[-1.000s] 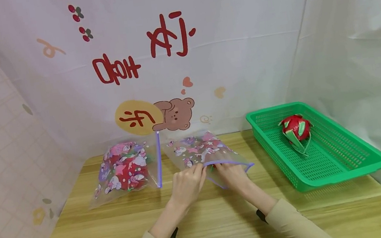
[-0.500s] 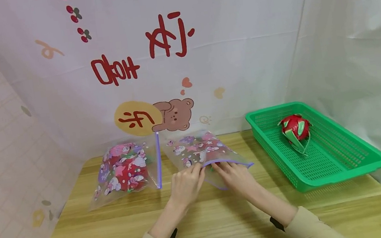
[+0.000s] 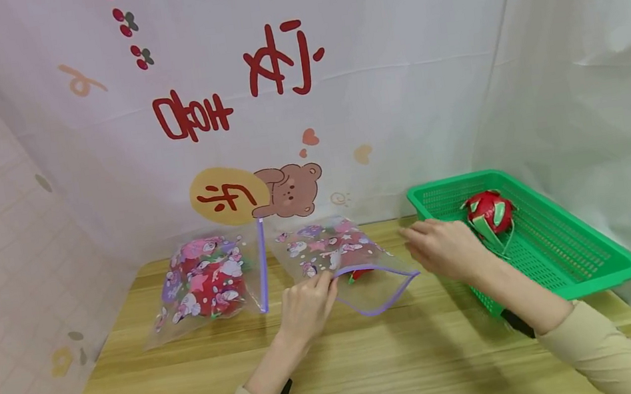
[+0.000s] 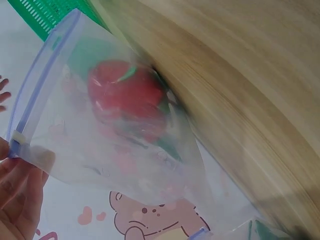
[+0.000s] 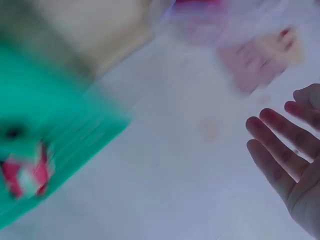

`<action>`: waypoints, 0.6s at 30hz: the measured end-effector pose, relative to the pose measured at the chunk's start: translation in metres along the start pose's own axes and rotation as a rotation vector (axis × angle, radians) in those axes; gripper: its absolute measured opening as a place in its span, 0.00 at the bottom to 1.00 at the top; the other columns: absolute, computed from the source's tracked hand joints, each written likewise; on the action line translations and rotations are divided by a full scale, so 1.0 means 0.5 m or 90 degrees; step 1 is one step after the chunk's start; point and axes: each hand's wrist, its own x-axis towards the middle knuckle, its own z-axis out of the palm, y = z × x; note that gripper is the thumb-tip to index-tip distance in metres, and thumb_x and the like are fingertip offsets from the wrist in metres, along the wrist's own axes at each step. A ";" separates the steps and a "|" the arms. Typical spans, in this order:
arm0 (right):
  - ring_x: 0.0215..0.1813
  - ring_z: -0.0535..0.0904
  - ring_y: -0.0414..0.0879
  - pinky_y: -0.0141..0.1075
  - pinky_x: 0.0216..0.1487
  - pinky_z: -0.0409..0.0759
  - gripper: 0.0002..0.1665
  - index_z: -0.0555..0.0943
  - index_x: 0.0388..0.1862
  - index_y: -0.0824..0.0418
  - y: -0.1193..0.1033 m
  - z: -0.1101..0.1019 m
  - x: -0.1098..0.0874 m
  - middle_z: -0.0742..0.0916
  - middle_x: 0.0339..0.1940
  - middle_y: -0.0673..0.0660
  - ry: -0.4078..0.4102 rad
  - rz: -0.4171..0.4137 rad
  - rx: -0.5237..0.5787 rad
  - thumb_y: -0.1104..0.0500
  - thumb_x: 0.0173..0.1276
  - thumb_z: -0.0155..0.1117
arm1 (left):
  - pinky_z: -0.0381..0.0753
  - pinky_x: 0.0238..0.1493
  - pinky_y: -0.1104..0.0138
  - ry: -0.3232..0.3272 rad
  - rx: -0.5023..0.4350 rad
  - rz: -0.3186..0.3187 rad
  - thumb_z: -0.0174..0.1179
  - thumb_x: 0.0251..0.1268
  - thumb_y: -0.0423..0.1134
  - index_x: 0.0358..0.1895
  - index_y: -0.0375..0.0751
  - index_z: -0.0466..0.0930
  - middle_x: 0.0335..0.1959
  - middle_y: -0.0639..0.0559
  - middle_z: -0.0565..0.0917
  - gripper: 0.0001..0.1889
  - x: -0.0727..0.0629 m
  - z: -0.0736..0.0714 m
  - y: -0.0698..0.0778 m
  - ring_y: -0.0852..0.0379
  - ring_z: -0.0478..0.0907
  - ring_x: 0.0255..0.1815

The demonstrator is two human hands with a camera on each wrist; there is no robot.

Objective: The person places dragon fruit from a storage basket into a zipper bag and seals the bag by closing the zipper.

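Observation:
My left hand (image 3: 306, 309) pinches the left corner of the purple-edged mouth of a clear printed zip bag (image 3: 322, 243), near its slider. The mouth gapes toward me, and a red dragon fruit (image 4: 125, 95) with green tips lies inside, blurred by the plastic. My right hand (image 3: 446, 247) is in the air between that bag and the green basket (image 3: 571, 291), its fingers spread and holding nothing in the right wrist view. Inside the basket sits another red dragon fruit (image 3: 490, 213) with green scales, toward the back.
A second printed zip bag (image 3: 206, 280) with red fruit inside lies at the left of the wooden table (image 3: 329, 383), its purple zip edge facing right. Behind everything hangs a white printed backdrop (image 3: 396, 78).
My right hand has come out of the bag's mouth and moved right, up to the basket's near-left side. The left hand keeps its grip on the bag's corner.

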 end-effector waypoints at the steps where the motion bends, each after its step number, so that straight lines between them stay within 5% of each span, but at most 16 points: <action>1: 0.27 0.84 0.51 0.37 0.13 0.73 0.16 0.84 0.43 0.62 0.027 -0.003 0.000 0.88 0.31 0.56 -0.016 0.029 -0.004 0.62 0.53 0.69 | 0.43 0.13 0.83 -0.001 -0.001 0.000 0.66 0.54 0.36 0.25 0.43 0.79 0.11 0.59 0.76 0.06 -0.001 0.000 0.000 0.70 0.54 0.10; 6: 0.28 0.81 0.57 0.35 0.11 0.65 0.18 0.80 0.51 0.64 0.163 -0.012 -0.018 0.87 0.40 0.65 -0.185 0.230 -0.006 0.60 0.62 0.62 | 0.43 0.14 0.83 -0.010 -0.005 0.000 0.66 0.55 0.36 0.26 0.43 0.79 0.12 0.59 0.77 0.06 -0.003 -0.001 -0.003 0.70 0.53 0.11; 10: 0.41 0.80 0.66 0.46 0.20 0.75 0.26 0.71 0.62 0.65 0.256 -0.004 -0.046 0.79 0.54 0.73 -0.318 0.382 0.026 0.55 0.68 0.54 | 0.41 0.14 0.83 -0.009 -0.004 0.002 0.67 0.54 0.36 0.25 0.43 0.78 0.11 0.59 0.76 0.07 -0.005 0.000 -0.004 0.71 0.50 0.12; 18: 0.55 0.66 0.80 0.60 0.43 0.74 0.50 0.41 0.73 0.73 0.325 0.029 -0.120 0.67 0.58 0.85 -0.423 0.639 0.157 0.42 0.69 0.48 | 0.40 0.15 0.82 -0.010 -0.003 0.005 0.67 0.53 0.36 0.23 0.43 0.76 0.09 0.60 0.70 0.09 -0.006 0.000 -0.006 0.71 0.47 0.13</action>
